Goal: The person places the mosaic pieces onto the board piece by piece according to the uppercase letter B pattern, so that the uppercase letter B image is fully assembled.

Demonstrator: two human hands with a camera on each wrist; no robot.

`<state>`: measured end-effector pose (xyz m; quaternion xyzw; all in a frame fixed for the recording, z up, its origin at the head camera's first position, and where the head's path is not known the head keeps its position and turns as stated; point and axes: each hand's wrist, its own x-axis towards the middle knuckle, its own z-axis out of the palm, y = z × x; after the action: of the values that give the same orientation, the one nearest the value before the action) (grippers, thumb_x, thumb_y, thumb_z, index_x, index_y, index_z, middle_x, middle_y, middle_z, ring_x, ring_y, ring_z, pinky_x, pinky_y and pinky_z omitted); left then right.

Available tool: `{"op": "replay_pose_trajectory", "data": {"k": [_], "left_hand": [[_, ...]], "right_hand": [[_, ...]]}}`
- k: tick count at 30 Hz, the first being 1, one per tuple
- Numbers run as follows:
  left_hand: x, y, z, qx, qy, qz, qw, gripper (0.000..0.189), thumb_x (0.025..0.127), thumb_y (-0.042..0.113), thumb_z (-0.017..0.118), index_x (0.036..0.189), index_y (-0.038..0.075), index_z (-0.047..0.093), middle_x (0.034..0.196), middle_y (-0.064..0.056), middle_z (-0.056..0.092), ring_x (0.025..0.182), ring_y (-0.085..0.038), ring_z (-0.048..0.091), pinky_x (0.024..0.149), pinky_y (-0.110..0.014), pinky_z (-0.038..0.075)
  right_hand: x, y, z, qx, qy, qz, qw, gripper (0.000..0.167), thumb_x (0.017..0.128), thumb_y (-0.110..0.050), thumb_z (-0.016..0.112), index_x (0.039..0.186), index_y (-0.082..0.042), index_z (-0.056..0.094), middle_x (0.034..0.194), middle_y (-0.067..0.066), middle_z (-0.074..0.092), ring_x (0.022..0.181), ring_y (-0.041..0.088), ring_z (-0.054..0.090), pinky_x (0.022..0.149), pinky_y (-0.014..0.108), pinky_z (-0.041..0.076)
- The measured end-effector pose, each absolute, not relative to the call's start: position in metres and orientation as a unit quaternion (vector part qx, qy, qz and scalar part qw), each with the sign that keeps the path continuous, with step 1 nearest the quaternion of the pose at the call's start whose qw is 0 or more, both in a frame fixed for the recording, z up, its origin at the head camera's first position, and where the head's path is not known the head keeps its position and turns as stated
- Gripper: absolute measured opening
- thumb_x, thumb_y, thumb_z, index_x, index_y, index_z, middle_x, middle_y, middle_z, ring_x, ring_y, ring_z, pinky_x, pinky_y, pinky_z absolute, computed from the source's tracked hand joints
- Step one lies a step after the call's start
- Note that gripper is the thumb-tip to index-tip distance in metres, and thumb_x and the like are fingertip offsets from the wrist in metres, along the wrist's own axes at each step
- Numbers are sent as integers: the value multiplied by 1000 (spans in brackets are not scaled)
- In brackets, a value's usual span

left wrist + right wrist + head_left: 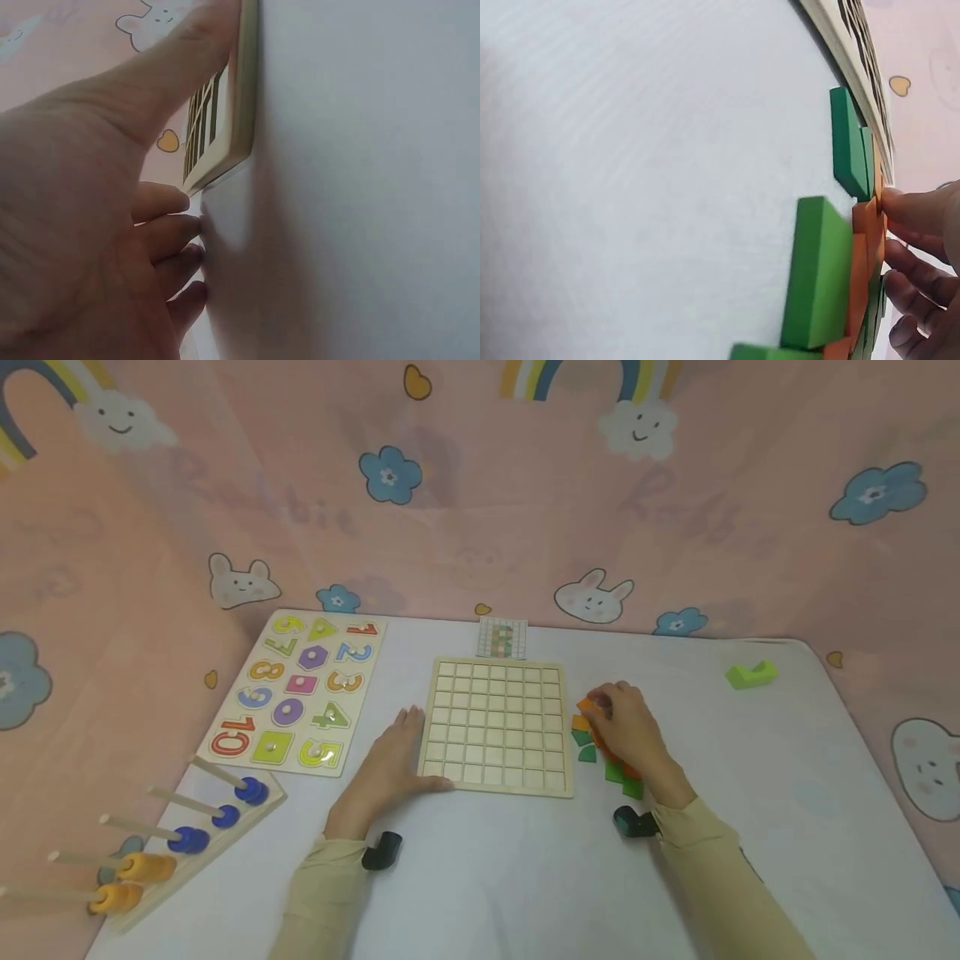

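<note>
A square wooden grid board [430, 718] lies in the middle of the table. My left hand [386, 764] rests at its near left corner, thumb along the front edge and fingers straight beside the left edge. In the left wrist view, the thumb touches the rim of the board [244, 112]. To the board's right, my right hand [630, 722] pinches an orange block [586, 704] at the far end of a pile of orange and green blocks. Several green blocks [632, 788] show at its near end; the hand hides part of the pile. A green block [814, 270] stands close in the right wrist view.
A small pattern card [502, 638] lies behind the board. On the left are a number puzzle board [352, 714] and a peg stand [247, 814] with blue and orange rings. A light green notched block [752, 675] lies far right. A patterned cloth hangs behind.
</note>
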<state>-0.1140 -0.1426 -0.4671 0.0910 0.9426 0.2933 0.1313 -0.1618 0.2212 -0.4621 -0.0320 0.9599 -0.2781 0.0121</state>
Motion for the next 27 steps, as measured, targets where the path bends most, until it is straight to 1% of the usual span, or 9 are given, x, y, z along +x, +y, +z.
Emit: {"op": "replay_pose_trajectory", "data": {"k": [4,6,10,13,17,20,23,27], "left_hand": [[-113,-141,-467,96,946,278,135,127,77,46,94,168,-2,20,178,-18,15,167,-35,10,137,-52,15],[-112,-140,-467,95,947,275,138,126,77,45,94,168,-2,20,178,-17,14,167,-34,9,137,-50,13],[-112,-139,-465,93,947,275,137,124,77,44,94,167,-3,22,177,-19,15,167,-35,10,138,-50,12],[-112,-139,-465,93,946,278,138,123,78,43,94,167,-4,22,177,-20,14,167,-36,9,138,-50,12],[-112,-138,-464,92,945,280,140,123,79,43,93,167,-3,21,177,-18,12,167,-34,7,138,-50,10],[-112,-138,-464,91,946,279,140,123,79,43,93,167,-3,20,178,-19,12,167,-34,7,137,-50,11],[-112,-139,-464,88,945,279,143,123,79,43,93,167,-2,20,178,-18,12,167,-33,7,138,-49,10],[-112,-139,-465,87,944,282,145,123,79,42,93,167,-2,20,178,-17,11,167,-33,7,138,-49,9]], "right_hand": [[-165,220,-463,-40,954,-298,24,30,104,-14,68,126,7,64,120,25,62,110,38,57,99,55,56],[-168,220,-463,-46,951,-303,30,28,103,-10,68,126,7,63,118,26,62,107,38,58,98,54,56],[-172,217,-461,-52,949,-308,34,23,101,-5,69,122,5,63,110,23,65,98,35,59,90,47,56],[-174,213,-459,-53,947,-317,24,21,101,-4,67,120,4,65,108,21,67,95,33,59,86,43,55],[-177,201,-457,-61,933,-354,2,22,103,-8,66,122,4,67,111,22,67,94,32,59,78,37,52],[-181,186,-458,-68,921,-383,-4,23,104,-11,68,123,3,69,108,21,67,92,31,59,74,32,48],[-185,168,-459,-83,912,-402,-4,24,101,-11,72,122,2,71,106,20,70,94,31,62,79,34,51],[-189,146,-457,-110,894,-434,2,23,97,-7,76,118,1,72,108,20,73,100,33,68,87,39,57]]}}
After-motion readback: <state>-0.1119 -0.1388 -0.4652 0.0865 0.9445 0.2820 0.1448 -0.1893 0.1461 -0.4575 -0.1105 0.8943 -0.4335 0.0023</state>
